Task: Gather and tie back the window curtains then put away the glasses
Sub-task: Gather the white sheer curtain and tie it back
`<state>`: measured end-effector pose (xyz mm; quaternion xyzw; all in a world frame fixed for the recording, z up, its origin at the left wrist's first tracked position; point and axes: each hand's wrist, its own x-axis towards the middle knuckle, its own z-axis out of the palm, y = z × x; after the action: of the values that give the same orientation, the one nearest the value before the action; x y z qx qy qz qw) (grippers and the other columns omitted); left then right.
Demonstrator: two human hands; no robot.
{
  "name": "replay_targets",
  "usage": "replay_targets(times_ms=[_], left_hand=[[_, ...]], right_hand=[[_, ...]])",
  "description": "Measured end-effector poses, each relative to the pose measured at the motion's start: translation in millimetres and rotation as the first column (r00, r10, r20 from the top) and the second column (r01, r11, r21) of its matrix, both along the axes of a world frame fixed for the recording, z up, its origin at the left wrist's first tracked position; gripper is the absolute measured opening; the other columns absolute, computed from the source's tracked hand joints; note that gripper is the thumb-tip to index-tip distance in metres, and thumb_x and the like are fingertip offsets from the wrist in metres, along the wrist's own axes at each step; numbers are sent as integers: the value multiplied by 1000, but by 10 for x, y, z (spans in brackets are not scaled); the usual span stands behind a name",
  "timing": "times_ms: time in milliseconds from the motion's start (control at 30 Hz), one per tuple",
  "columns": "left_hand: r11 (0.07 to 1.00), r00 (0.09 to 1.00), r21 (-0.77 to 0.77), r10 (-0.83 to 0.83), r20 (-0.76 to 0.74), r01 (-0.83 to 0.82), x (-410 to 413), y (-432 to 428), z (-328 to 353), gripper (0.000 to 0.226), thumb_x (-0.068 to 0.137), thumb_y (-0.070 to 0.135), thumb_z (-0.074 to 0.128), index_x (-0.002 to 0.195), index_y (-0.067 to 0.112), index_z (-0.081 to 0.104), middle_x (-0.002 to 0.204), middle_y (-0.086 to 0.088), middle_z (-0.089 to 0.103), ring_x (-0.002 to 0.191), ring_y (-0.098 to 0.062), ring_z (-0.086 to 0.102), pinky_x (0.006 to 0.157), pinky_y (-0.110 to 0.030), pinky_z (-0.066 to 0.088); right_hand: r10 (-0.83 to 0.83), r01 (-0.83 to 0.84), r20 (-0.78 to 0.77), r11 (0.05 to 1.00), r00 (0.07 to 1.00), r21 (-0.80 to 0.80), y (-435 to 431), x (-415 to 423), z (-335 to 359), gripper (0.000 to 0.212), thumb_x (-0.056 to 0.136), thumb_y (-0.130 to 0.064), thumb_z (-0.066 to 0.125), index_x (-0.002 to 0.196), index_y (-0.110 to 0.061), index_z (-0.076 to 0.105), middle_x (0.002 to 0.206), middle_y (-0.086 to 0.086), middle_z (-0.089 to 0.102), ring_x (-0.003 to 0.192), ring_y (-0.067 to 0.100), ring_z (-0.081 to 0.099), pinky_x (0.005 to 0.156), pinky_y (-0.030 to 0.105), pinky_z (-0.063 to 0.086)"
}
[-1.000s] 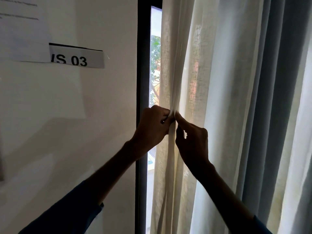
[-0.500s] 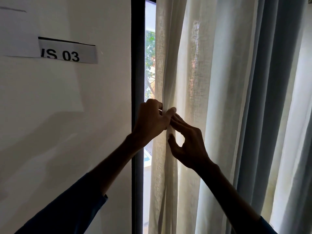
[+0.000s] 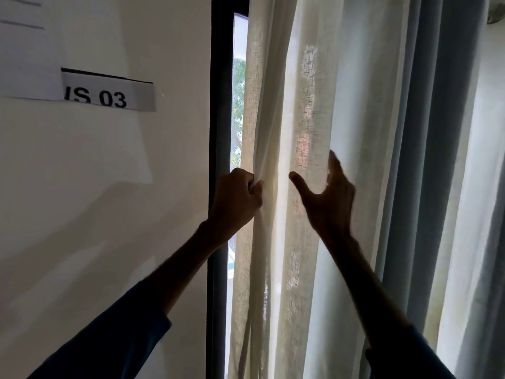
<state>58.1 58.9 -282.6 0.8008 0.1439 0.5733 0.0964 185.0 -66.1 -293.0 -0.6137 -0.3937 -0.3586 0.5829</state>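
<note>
Two hands at sheer curtain (image 3: 276, 110): left hand (image 3: 236, 199) fisted tight on gathered edge folds; right hand (image 3: 329, 199) spread wide, fingers against fabric, gripping nothing

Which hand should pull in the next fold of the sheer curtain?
Probably right. The right hand is open at the loose folds of the sheer curtain; the left hand grips the bunched edge and should hold it.

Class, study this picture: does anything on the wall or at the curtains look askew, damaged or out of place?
Only the wall label: its first letter is cut off where it meets a paper sheet, and it slopes down rightward. The cream curtain, gripped by the left hand, looks undamaged.
</note>
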Motion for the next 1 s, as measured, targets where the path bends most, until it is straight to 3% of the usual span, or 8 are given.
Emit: replay_targets(times_ms=[100,167,233,367,567,667,767,1000], left_hand=[[993,999,108,40,-36,-36,-6,-17,4,50,91,24,62,48,12,39,42,-1,42,37,-10,42,45,-27,38],[986,996,167,43,-79,-30,-63,21,11,52,90,21,65,48,22,35,42,11,35,37,-5,39,43,-13,29],[988,993,147,62,-99,-47,-165,108,-1,44,89,20,68,52,22,46,48,13,45,45,-5,52,45,-9,35],[998,995,23,59,-81,-57,-359,151,-35,16,90,21,69,81,8,70,74,-2,70,65,-12,67,63,-22,58],[989,990,54,137,-29,-136,-345,-10,-76,39,95,35,54,67,8,58,61,-2,62,53,-15,62,56,-36,58],[989,993,100,111,-42,-107,-243,-158,-67,39,95,30,54,63,9,49,61,-1,61,55,-19,61,52,-26,50],[993,994,83,88,-70,-82,-138,-239,-64,39,95,24,57,59,17,43,63,-8,61,58,-24,62,53,-31,48],[881,972,-449,-214,-100,148,28,-387,132,69,81,73,44,81,7,62,80,-11,69,75,-26,71,73,-46,61]], right_hand=[[32,-22,153,997,988,-71,229,-240,0,39,90,0,63,129,0,62,103,12,76,83,24,72,75,-3,40],[98,-64,181,981,979,-182,343,-466,-10,36,90,4,60,125,-3,64,84,9,75,68,22,70,58,-2,35],[178,-118,233,961,956,-248,416,-614,-63,39,93,2,61,131,-7,61,78,4,73,66,16,70,59,8,46],[233,-131,301,937,925,-323,487,-639,-313,54,92,5,62,143,-12,54,77,3,71,63,15,66,59,27,58],[63,-14,182,967,981,-256,323,-558,-462,81,79,19,52,146,-27,54,53,-9,32,45,12,34,48,13,29],[84,-24,203,959,976,-282,248,-602,-499,75,79,16,59,144,-20,56,58,-3,53,48,10,34,51,8,28],[101,-29,221,952,970,-305,167,-539,-512,69,83,8,63,146,-17,53,74,6,70,54,24,55,55,28,48],[243,-84,323,896,915,-436,-151,-411,-450,69,85,-4,57,150,-23,45,136,-4,65,77,27,70,70,32,57]])
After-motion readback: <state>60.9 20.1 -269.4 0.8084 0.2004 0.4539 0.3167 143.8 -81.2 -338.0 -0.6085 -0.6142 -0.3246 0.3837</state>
